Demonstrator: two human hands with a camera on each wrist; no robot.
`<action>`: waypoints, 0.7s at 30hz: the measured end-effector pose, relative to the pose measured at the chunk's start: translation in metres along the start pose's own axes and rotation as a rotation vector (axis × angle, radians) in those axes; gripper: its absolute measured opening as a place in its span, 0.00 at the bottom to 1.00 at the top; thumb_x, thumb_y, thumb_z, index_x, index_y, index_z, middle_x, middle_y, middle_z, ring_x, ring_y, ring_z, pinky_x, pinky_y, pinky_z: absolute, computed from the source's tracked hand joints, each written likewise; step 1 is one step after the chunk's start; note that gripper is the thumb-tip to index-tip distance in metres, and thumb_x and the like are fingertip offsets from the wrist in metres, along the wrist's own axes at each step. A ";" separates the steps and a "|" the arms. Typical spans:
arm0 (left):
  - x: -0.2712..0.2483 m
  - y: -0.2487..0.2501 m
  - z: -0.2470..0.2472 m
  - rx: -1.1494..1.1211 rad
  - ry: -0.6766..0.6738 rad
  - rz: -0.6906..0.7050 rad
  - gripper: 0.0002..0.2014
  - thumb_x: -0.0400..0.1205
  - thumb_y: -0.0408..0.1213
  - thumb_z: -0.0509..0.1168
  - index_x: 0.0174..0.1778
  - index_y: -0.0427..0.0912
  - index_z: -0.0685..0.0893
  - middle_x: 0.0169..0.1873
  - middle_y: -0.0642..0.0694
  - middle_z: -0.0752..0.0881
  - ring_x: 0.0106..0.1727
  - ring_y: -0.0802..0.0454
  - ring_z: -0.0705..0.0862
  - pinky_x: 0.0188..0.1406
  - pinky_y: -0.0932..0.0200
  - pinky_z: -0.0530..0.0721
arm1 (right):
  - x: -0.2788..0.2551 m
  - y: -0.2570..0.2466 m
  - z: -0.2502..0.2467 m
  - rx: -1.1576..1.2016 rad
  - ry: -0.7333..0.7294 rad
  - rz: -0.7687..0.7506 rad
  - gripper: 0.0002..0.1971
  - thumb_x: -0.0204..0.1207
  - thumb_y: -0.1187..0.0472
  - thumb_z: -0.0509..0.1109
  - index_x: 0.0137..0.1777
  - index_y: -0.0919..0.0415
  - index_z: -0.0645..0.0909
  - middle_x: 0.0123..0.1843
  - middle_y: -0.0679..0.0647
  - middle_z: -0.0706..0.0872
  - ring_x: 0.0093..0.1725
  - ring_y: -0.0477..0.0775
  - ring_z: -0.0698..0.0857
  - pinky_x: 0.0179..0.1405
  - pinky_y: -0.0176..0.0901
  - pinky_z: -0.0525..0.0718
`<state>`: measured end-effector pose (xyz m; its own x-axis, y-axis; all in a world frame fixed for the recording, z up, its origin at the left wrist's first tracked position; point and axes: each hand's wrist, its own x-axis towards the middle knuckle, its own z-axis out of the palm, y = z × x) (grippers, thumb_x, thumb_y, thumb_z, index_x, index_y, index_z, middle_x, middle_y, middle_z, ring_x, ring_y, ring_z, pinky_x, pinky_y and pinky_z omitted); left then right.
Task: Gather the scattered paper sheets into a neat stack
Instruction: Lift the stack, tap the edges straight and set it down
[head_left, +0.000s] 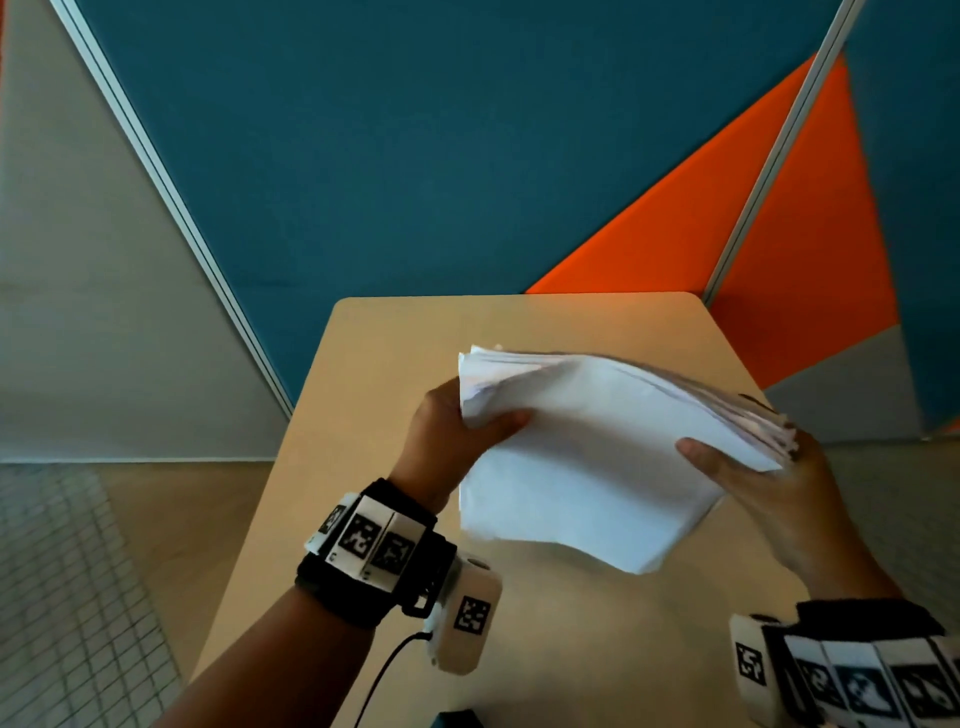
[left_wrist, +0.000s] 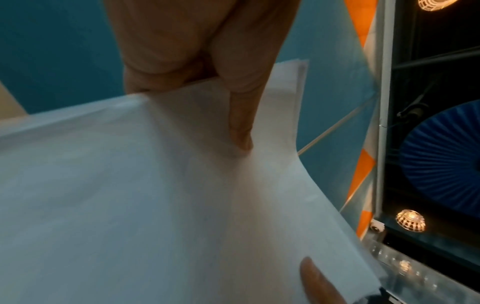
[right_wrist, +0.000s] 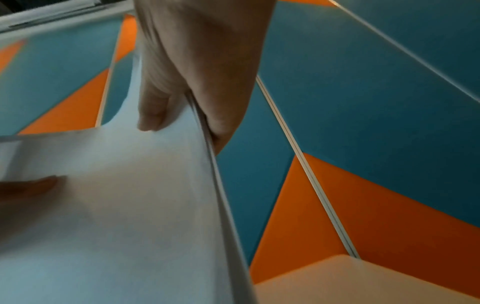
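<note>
A thick bundle of white paper sheets is held tilted above the light wooden table. My left hand grips its left corner, thumb on the near face. My right hand grips the right edge, thumb on top and fingers behind. The sheet edges along the upper right side are uneven. In the left wrist view my left thumb presses the paper sheets. In the right wrist view my right thumb lies on the paper sheets, with the fingers behind them.
Teal and orange partition panels stand right behind the table's far edge. Grey wall and floor lie to the left. A dark object shows at the bottom edge of the head view.
</note>
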<state>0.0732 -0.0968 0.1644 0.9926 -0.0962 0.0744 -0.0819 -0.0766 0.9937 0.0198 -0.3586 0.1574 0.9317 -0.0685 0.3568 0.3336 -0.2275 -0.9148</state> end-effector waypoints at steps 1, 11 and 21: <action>0.000 -0.003 -0.001 0.011 -0.013 0.010 0.20 0.57 0.48 0.77 0.45 0.57 0.86 0.48 0.46 0.91 0.55 0.43 0.88 0.58 0.40 0.86 | -0.001 0.003 -0.002 0.005 -0.056 0.019 0.23 0.62 0.63 0.76 0.56 0.40 0.83 0.51 0.31 0.90 0.54 0.32 0.86 0.52 0.25 0.84; -0.004 -0.012 0.005 -0.038 0.083 -0.042 0.11 0.66 0.32 0.79 0.33 0.54 0.87 0.26 0.62 0.90 0.37 0.56 0.86 0.44 0.51 0.85 | -0.013 0.018 0.014 -0.010 0.126 0.041 0.18 0.67 0.69 0.77 0.52 0.48 0.84 0.45 0.36 0.92 0.53 0.41 0.89 0.50 0.28 0.86; -0.001 -0.057 0.002 -0.117 0.067 -0.113 0.40 0.47 0.55 0.84 0.57 0.57 0.81 0.58 0.42 0.88 0.64 0.42 0.84 0.68 0.37 0.79 | -0.022 0.041 0.016 -0.044 0.019 0.106 0.34 0.58 0.55 0.82 0.65 0.60 0.76 0.59 0.50 0.87 0.60 0.48 0.85 0.59 0.38 0.84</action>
<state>0.0766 -0.0941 0.1078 0.9989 -0.0269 -0.0373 0.0381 0.0327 0.9987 0.0155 -0.3513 0.1090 0.9582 -0.1129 0.2628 0.2266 -0.2609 -0.9384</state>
